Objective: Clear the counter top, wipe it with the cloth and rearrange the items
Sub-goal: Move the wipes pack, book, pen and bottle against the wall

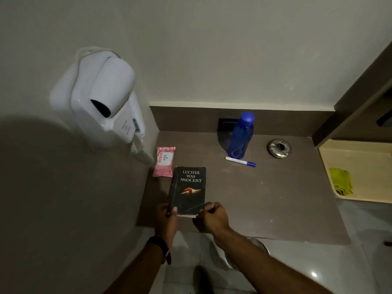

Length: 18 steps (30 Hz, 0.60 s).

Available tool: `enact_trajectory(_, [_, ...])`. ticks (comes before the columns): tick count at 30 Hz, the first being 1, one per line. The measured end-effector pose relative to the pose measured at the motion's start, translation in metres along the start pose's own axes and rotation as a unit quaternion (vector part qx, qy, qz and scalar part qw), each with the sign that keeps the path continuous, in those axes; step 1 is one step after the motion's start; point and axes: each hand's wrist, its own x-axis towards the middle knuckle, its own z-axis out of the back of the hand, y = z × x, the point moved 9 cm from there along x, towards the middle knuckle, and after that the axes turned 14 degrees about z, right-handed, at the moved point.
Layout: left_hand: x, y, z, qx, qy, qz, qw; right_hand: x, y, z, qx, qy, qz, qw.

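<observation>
A black paperback book [188,187] lies near the front left of the brown counter top [275,198]. My left hand [166,215] grips its lower left corner. My right hand [212,217] pinches its lower right corner. Beside the book's far left corner lies a pink wipes pack [164,162]. A blue bottle [240,136] stands toward the back, and a white marker with a blue cap [240,161] lies in front of it. A yellow-green cloth [341,181] sits on the cream shelf [360,158] to the right.
A white hair dryer [106,98] hangs on the left wall above the counter's left edge. A round metal fitting [279,148] is set into the counter at the back right. A black socket [226,124] is in the backsplash. Tiled floor lies below.
</observation>
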Motion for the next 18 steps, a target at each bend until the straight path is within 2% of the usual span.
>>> enact_trajectory(5, [0.015,-0.001,0.049,0.072,-0.047,-0.051,0.995,-0.014,-0.013,-0.057,-0.040,0.049,-0.023,0.998])
enact_trajectory(9, [0.017,0.012,0.057,0.117,-0.031,-0.048,0.992,-0.021,-0.026,-0.062,-0.117,0.059,-0.001,0.991])
enact_trajectory(12, [0.015,0.019,0.059,0.165,-0.039,-0.078,0.982,-0.022,-0.035,-0.059,-0.143,0.066,-0.002,0.988])
enact_trajectory(18, [0.016,0.006,0.056,0.149,-0.053,-0.093,0.983,-0.011,-0.026,-0.062,-0.154,0.090,0.008,0.984])
